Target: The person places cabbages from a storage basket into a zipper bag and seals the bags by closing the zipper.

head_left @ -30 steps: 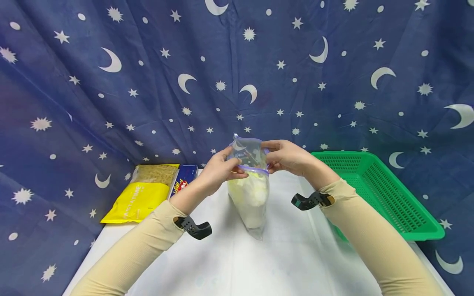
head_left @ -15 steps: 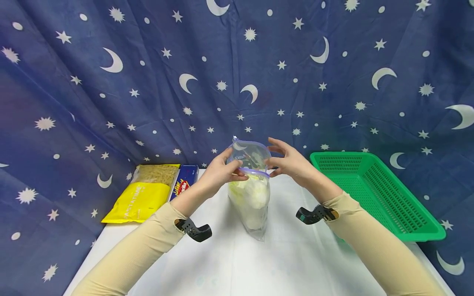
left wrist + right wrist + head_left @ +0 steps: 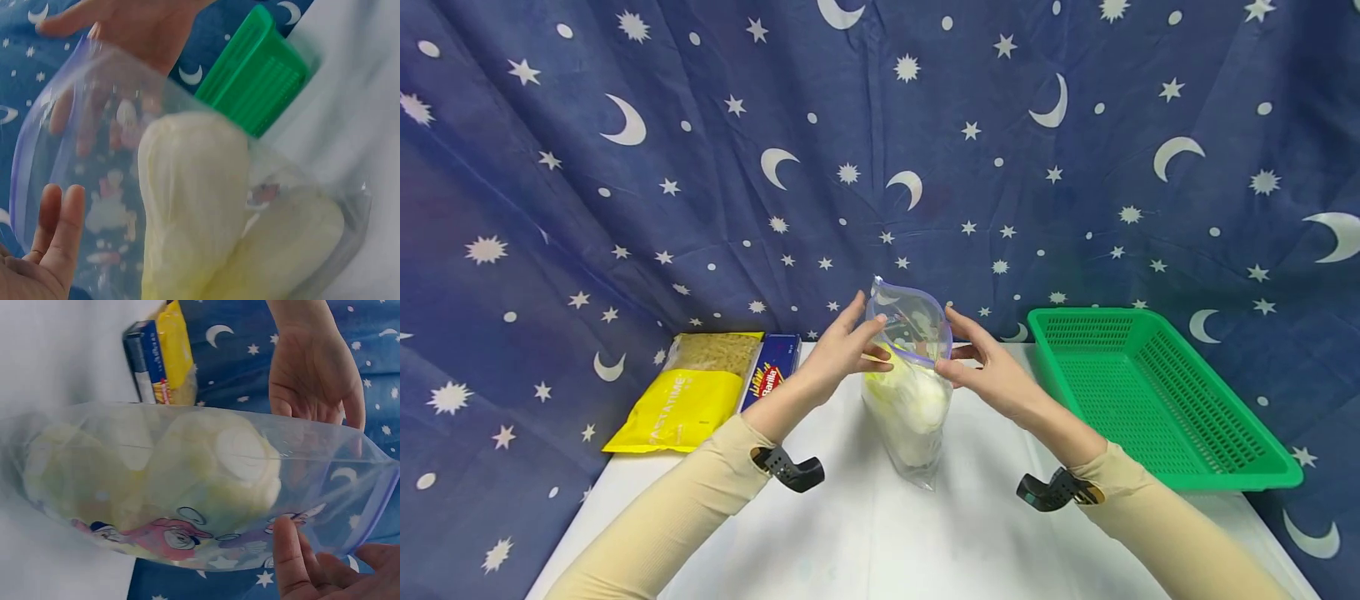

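Observation:
A clear zip-top bag (image 3: 917,467) with a purple zip stands upright on the white table, its mouth spread wide. Inside are pale yellow-white napa cabbages (image 3: 194,181), two showing in the left wrist view. My left hand (image 3: 842,350) is at the left side of the bag's mouth, its fingers loosely extended against the plastic. At the right side, my right hand (image 3: 988,367) has its thumb by the purple zip and its fingers spread along the bag. The right wrist view shows printed cartoon figures on the bag, with the right fingertips (image 3: 290,544) beside them.
A yellow pasta bag (image 3: 692,408) and a blue pasta box (image 3: 775,362) lie at the back left. On the right side of the table (image 3: 880,542) is a green plastic basket (image 3: 1150,417). A blue star-and-moon curtain (image 3: 880,125) hangs behind.
My right hand has let go of the bag's edge, moved right and down, and spread its fingers. My left hand has loosened its pinch. The bag's mouth has widened.

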A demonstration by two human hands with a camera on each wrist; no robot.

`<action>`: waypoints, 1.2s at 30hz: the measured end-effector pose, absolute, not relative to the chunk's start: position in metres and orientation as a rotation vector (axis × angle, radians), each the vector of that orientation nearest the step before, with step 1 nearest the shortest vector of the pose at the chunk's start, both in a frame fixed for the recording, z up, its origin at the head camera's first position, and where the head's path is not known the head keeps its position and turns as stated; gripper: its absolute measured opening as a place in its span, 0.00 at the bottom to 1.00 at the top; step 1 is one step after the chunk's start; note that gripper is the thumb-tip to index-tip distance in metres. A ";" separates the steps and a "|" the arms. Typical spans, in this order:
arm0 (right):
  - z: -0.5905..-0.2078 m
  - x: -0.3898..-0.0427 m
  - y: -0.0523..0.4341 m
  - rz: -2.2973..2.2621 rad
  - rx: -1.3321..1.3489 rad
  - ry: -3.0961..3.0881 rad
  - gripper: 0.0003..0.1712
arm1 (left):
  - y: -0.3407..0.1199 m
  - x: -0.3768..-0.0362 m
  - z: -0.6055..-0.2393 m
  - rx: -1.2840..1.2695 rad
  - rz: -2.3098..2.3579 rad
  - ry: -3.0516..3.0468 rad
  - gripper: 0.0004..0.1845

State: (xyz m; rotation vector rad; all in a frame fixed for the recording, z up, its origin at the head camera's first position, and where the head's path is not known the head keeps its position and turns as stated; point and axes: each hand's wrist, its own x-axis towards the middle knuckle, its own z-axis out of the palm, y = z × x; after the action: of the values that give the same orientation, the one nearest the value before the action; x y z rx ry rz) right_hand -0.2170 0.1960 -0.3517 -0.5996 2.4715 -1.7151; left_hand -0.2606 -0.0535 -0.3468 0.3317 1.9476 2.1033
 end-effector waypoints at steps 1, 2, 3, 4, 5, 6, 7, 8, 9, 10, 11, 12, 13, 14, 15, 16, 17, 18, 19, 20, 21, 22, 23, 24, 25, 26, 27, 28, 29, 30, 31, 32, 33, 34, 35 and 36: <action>-0.354 -0.216 0.196 -1.695 -0.605 2.487 0.53 | -0.055 -0.263 -0.348 0.315 2.102 1.965 0.42; -0.356 -0.215 0.196 -1.677 -0.599 2.506 0.55 | -0.057 -0.267 -0.350 0.293 2.099 1.993 0.41; -0.358 -0.214 0.195 -1.670 -0.596 2.518 0.57 | -0.059 -0.271 -0.352 0.275 2.093 2.022 0.40; -0.360 -0.213 0.195 -1.663 -0.589 2.532 0.58 | -0.061 -0.275 -0.354 0.267 2.086 2.057 0.40; -0.363 -0.212 0.194 -1.664 -0.576 2.541 0.59 | -0.063 -0.280 -0.355 0.254 2.073 2.104 0.39; -0.365 -0.212 0.194 -1.668 -0.566 2.550 0.59 | -0.064 -0.284 -0.357 0.246 2.056 2.154 0.38; -0.366 -0.211 0.194 -1.677 -0.559 2.558 0.59 | -0.066 -0.290 -0.358 0.239 2.034 2.203 0.38; -0.368 -0.210 0.194 -1.683 -0.557 2.567 0.59 | -0.067 -0.295 -0.360 0.233 2.010 2.242 0.37; -0.369 -0.210 0.194 -1.687 -0.560 2.574 0.58 | -0.067 -0.301 -0.361 0.233 1.985 2.273 0.37; -0.370 -0.209 0.194 -1.683 -0.563 2.581 0.57 | -0.068 -0.307 -0.362 0.235 1.952 2.300 0.37; -0.371 -0.208 0.194 -1.680 -0.566 2.584 0.56 | -0.067 -0.312 -0.362 0.235 1.915 2.320 0.36; -0.372 -0.208 0.194 -1.684 -0.572 2.576 0.55 | -0.067 -0.317 -0.362 0.241 1.886 2.327 0.36; -0.373 -0.207 0.194 -1.693 -0.579 2.561 0.55 | -0.066 -0.322 -0.362 0.247 1.857 2.328 0.36; -0.373 -0.206 0.194 -1.702 -0.584 2.540 0.55 | -0.065 -0.327 -0.362 0.260 1.845 2.317 0.36; -0.374 -0.205 0.194 -1.714 -0.585 2.516 0.54 | -0.063 -0.332 -0.361 0.273 1.843 2.298 0.35; -0.374 -0.204 0.194 -1.720 -0.583 2.502 0.54 | -0.062 -0.337 -0.361 0.283 1.849 2.272 0.35; -0.375 -0.204 0.194 -1.731 -0.577 2.482 0.54 | -0.061 -0.340 -0.361 0.289 1.863 2.246 0.35; -0.375 -0.203 0.194 -1.742 -0.576 2.459 0.54 | -0.059 -0.344 -0.360 0.293 1.878 2.219 0.34; -0.376 -0.203 0.195 -1.753 -0.574 2.439 0.53 | -0.058 -0.347 -0.360 0.295 1.890 2.194 0.34; -0.376 -0.203 0.195 -1.761 -0.574 2.422 0.53 | -0.057 -0.348 -0.360 0.295 1.906 2.171 0.33; -0.377 -0.203 0.196 -1.773 -0.571 2.401 0.53 | -0.056 -0.350 -0.361 0.291 1.910 2.161 0.33; -0.378 -0.203 0.196 -1.785 -0.574 2.379 0.53 | -0.057 -0.350 -0.360 0.288 1.911 2.162 0.32; -0.378 -0.203 0.197 -1.808 -0.571 2.341 0.53 | -0.058 -0.349 -0.360 0.290 1.905 2.171 0.31; -0.379 -0.204 0.197 -1.829 -0.563 2.305 0.53 | -0.059 -0.349 -0.360 0.293 1.895 2.189 0.31; -0.379 -0.204 0.198 -1.851 -0.548 2.271 0.53 | -0.060 -0.348 -0.360 0.295 1.890 2.207 0.30; -0.380 -0.204 0.199 -1.865 -0.528 2.248 0.53 | -0.062 -0.347 -0.360 0.293 1.883 2.229 0.29; -0.380 -0.205 0.200 -1.871 -0.500 2.237 0.52 | -0.064 -0.346 -0.361 0.291 1.875 2.251 0.28; -0.381 -0.205 0.201 -1.869 -0.473 2.241 0.51 | -0.066 -0.346 -0.361 0.293 1.869 2.270 0.27; -0.382 -0.206 0.203 -1.868 -0.439 2.255 0.49 | -0.068 -0.345 -0.362 0.294 1.868 2.284 0.27; -0.383 -0.206 0.204 -1.856 -0.405 2.286 0.46 | -0.070 -0.344 -0.363 0.292 1.869 2.294 0.26; -0.383 -0.206 0.205 -1.842 -0.369 2.326 0.42 | -0.072 -0.343 -0.363 0.289 1.872 2.300 0.25; -0.384 -0.206 0.207 -1.825 -0.336 2.369 0.38 | -0.074 -0.343 -0.364 0.293 1.876 2.306 0.24; -0.384 -0.206 0.208 -1.812 -0.305 2.410 0.33 | -0.076 -0.342 -0.364 0.296 1.881 2.313 0.23; -0.384 -0.206 0.210 -1.807 -0.277 2.446 0.29 | -0.078 -0.341 -0.365 0.299 1.886 2.318 0.23; -0.384 -0.207 0.211 -1.807 -0.254 2.475 0.25 | -0.080 -0.341 -0.365 0.296 1.892 2.321 0.22; -0.384 -0.207 0.213 -1.804 -0.240 2.503 0.23 | -0.082 -0.340 -0.366 0.297 1.900 2.321 0.22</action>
State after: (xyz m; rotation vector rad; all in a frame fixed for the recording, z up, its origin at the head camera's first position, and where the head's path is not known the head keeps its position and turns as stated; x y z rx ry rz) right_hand -0.2069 0.2126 -0.3835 -0.2403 2.5029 -1.8044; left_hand -0.3399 -0.0818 -0.3662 0.2969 2.3215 1.9000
